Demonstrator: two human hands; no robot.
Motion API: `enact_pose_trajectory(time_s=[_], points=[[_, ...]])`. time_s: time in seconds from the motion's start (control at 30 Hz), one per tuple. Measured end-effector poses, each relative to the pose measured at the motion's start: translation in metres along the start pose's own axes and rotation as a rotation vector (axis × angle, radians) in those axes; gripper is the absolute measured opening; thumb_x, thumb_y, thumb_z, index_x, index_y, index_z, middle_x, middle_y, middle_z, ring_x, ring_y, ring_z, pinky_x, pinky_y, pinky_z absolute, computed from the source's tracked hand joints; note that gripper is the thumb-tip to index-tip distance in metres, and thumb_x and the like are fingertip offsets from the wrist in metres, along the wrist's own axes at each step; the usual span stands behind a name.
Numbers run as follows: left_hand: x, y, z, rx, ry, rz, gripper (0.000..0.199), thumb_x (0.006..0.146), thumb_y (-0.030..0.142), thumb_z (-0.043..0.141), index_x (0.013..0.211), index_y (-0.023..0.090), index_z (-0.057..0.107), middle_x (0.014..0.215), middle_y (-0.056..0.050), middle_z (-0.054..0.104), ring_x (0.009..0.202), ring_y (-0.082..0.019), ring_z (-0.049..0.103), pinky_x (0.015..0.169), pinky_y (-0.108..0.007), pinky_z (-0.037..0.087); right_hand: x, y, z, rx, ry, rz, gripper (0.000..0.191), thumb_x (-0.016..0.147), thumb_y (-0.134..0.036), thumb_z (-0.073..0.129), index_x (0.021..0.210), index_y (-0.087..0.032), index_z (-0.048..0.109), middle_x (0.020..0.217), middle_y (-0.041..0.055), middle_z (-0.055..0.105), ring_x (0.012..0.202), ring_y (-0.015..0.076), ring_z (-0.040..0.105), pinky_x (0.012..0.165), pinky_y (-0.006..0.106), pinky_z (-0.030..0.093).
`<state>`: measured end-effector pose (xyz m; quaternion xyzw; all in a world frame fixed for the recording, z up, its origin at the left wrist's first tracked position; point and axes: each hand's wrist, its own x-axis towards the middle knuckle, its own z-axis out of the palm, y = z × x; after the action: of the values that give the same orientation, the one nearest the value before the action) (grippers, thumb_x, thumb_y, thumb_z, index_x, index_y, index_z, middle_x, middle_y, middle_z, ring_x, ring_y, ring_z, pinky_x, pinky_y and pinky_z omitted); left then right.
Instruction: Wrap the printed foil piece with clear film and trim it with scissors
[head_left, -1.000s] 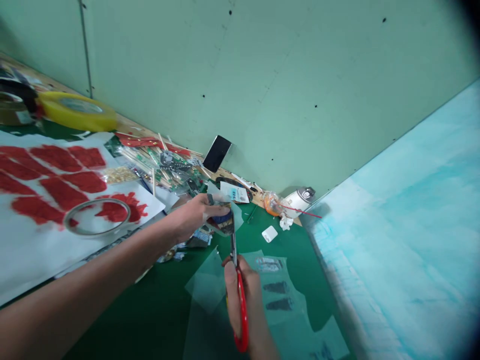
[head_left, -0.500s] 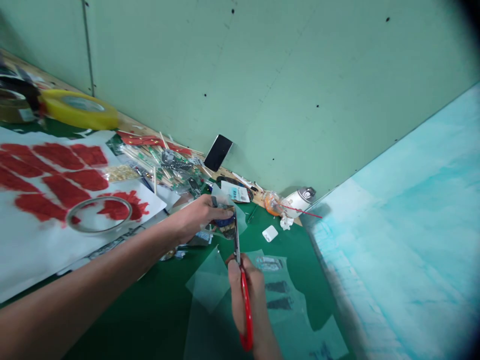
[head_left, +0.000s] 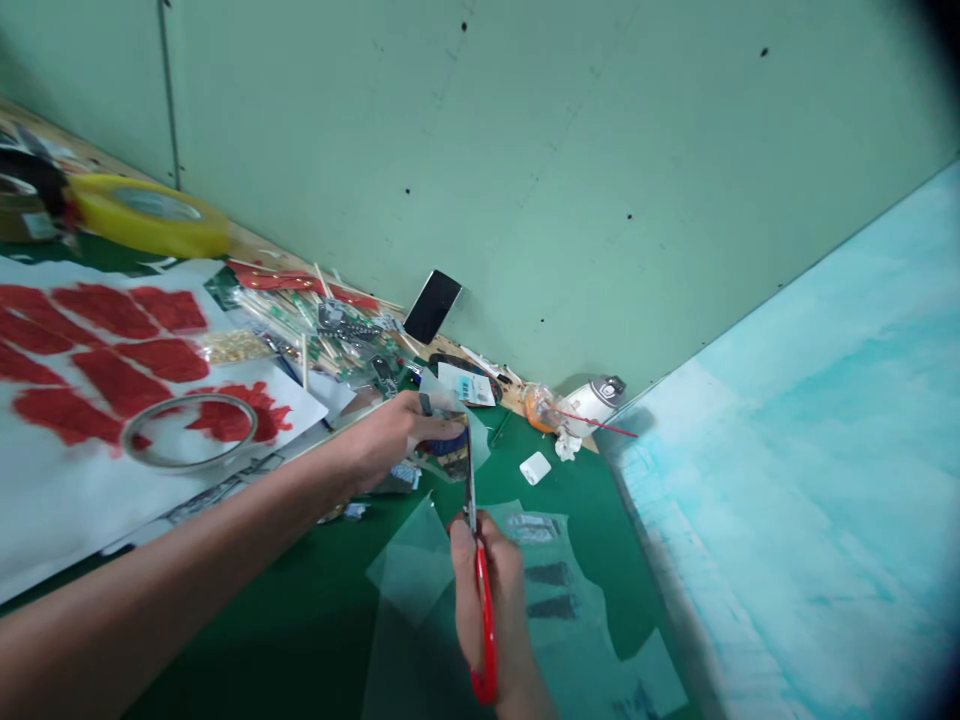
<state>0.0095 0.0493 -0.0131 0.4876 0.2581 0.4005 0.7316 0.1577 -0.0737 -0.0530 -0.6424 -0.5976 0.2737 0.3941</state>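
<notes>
Between the thumb and fingers of my left hand is a piece of translucent film with a dark blue and tan printed pattern. My right hand grips a pair of red-handled scissors, its blades pointing away from me and lying along the right side of the printed part. The blades look nearly closed. Below and beside the hands, translucent sheets spread over the green tabletop, some with dark printed shapes.
White paper with red painted patches covers the left, a tape ring on it. Yellow tape, bundled sticks and a phone line the wall. A spray can and white case are on the right.
The whole view has shifted slightly, so things appear a little further left. Both hands keep their hold on the film and the scissors, with little other visible movement.
</notes>
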Motion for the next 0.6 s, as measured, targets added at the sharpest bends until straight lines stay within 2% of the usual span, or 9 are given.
enact_pose_trajectory(time_s=[0.2,0.4,0.6], points=[[-0.0025,0.0059,0.0047,0.09,-0.005,-0.022,0.019,0.072,0.029,0.075,0.067,0.013,0.068,0.065,-0.004,0.066,0.057,-0.015,0.058,0.056,-0.025,0.043,0.001,-0.0017,-0.0019,0.006,-0.061,0.02,0.035,0.097,-0.048,0.044,0.093,-0.018,0.061,0.062,-0.0031,0.05,0.057,0.0149,0.048,0.055,0.026,0.038],[-0.0053,0.007,0.0094,0.068,0.005,-0.029,0.015,0.072,0.026,0.076,0.069,0.012,0.07,0.066,-0.004,0.067,0.057,-0.014,0.058,0.056,-0.025,0.042,-0.0016,0.0024,-0.0008,0.058,-0.039,0.003,0.036,0.098,-0.049,0.043,0.089,-0.019,0.061,0.058,-0.0044,0.046,0.053,0.0139,0.045,0.049,0.025,0.037],[-0.0034,0.0009,0.0089,-0.006,0.006,-0.052,0.014,0.071,0.025,0.077,0.072,0.014,0.069,0.068,-0.004,0.07,0.06,-0.018,0.064,0.058,-0.027,0.047,-0.0029,0.0037,0.001,0.08,0.024,-0.058,0.036,0.098,-0.047,0.043,0.085,-0.02,0.063,0.058,-0.0033,0.049,0.051,0.013,0.044,0.048,0.023,0.037]])
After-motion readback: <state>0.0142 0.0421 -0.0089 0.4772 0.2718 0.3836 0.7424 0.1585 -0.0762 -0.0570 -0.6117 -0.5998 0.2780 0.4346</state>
